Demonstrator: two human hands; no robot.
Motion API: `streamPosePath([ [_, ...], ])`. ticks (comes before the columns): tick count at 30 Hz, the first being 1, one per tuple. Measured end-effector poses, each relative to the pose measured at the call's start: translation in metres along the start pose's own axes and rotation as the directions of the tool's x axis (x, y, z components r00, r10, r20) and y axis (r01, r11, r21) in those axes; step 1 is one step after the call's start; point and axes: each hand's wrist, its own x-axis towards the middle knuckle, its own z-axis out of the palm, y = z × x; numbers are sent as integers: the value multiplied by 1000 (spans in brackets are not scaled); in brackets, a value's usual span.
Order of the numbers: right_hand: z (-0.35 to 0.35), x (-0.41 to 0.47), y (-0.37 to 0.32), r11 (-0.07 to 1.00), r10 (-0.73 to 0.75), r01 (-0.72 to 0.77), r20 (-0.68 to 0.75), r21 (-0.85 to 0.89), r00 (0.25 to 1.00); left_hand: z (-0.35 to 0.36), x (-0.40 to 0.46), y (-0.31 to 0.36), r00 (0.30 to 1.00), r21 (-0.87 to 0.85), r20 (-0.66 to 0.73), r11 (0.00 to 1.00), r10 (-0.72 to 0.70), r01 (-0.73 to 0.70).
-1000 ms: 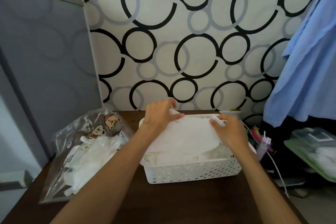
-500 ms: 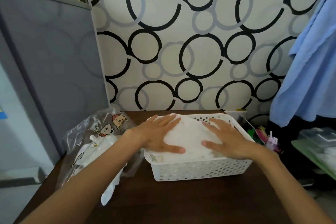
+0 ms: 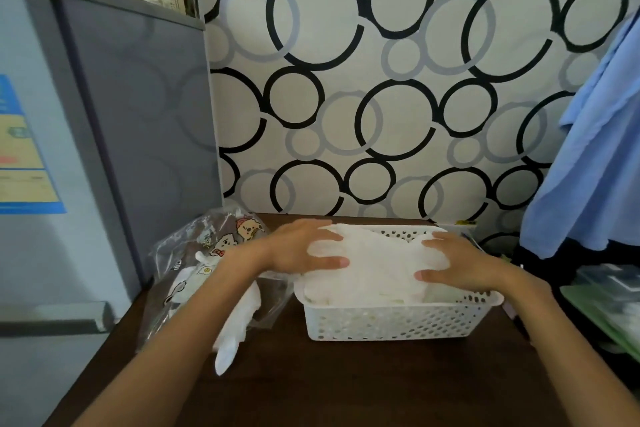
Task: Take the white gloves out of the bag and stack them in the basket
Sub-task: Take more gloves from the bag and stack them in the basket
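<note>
Your left hand (image 3: 304, 250) and right hand (image 3: 460, 262) both lay flat on the pile of white gloves (image 3: 377, 267) in the basket (image 3: 391, 322), fingers spread and straight, pressing down rather than pinching anything. The pile stood proud of the rim, and that was the first risk: thin, slippery gloves heaped that high would likely spring back once you lifted your palms, and the top ones could slide over the near or left edge onto the table (image 3: 346, 385). The basket looked light, so a push landing off-centre might have tipped or scooted it toward the wall. To its left the bag (image 3: 211, 253) lay on its side just beside the basket, still holding gloves, with one loose glove (image 3: 232, 340) trailing out of its mouth toward you — your left forearm passed right over it, and pulling that arm back could have dragged the glove off the table edge or tugged the bag along. The bag was clearly not empty, so more gloves had to go on a stack already overfull — I judged that squaring and flattening the pile first would matter before you added to it.
</note>
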Motion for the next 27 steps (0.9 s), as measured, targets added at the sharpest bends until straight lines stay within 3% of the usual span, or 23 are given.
streamPosePath([
  [3,-3,-13,-16,998,-47,36,-276,-44,960,-15,-47,-31,975,-180,-217,984,-48,8],
  [6,9,-39,-68,961,-161,250,-492,120,856,-9,-102,-62,957,-185,-220,972,-188,148],
  [9,37,-61,-139,870,-385,475,-421,131,821,15,-133,-88,938,-167,-125,939,-322,300],
  [13,85,-49,-204,816,-553,578,-328,-28,766,24,-127,-99,889,-207,-336,946,-310,251],
  [15,93,-38,-218,826,-563,543,-280,-153,777,16,-123,-98,881,-240,-375,948,-289,208],
  [19,100,-24,-231,821,-555,482,-227,-308,801,1,-123,-106,919,-331,-304,933,-249,143],
  [22,105,-13,-232,837,-541,474,-287,-274,790,-3,-121,-108,916,-318,-334,941,-222,112],
  [27,93,-14,-224,873,-486,462,-369,-158,792,-4,-118,-100,949,-122,-233,975,-211,186],
])
